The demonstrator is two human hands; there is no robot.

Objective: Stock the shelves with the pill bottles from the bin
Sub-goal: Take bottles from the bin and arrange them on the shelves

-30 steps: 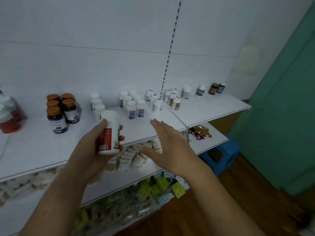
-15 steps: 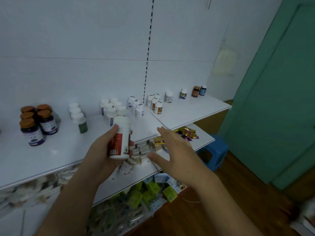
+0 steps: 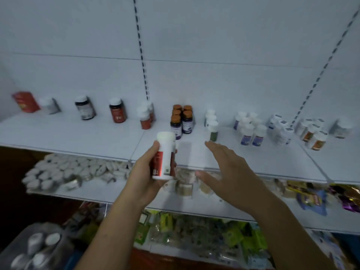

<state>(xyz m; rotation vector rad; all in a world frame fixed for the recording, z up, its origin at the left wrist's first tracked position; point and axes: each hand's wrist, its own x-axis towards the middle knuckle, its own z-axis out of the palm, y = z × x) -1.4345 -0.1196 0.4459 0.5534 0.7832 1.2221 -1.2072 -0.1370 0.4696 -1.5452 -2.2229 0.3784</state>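
Observation:
My left hand [image 3: 143, 178] grips a white pill bottle with a red label [image 3: 164, 155], held upright in front of the top shelf [image 3: 97, 137]. My right hand [image 3: 229, 172] hovers just to its right, fingers straight and spread, holding nothing. Along the back of the shelf stand bottles: red-labelled ones [image 3: 145, 117], brown-capped dark ones [image 3: 182, 120], white ones with a green label [image 3: 212, 125], and purple-labelled white ones [image 3: 250, 129]. A clear bin [image 3: 35, 248] with several white-capped bottles sits at the lower left.
A second shelf [image 3: 194, 205] below holds small white packets [image 3: 64, 172] and colourful sachets [image 3: 315, 197]. A lower shelf carries green packets [image 3: 214, 232]. Slotted uprights run up the white back wall. The front strip of the top shelf is bare.
The view has swung left, bringing the left part of the shelf and the bin into sight. Both hands keep their pose, the left still holding the bottle.

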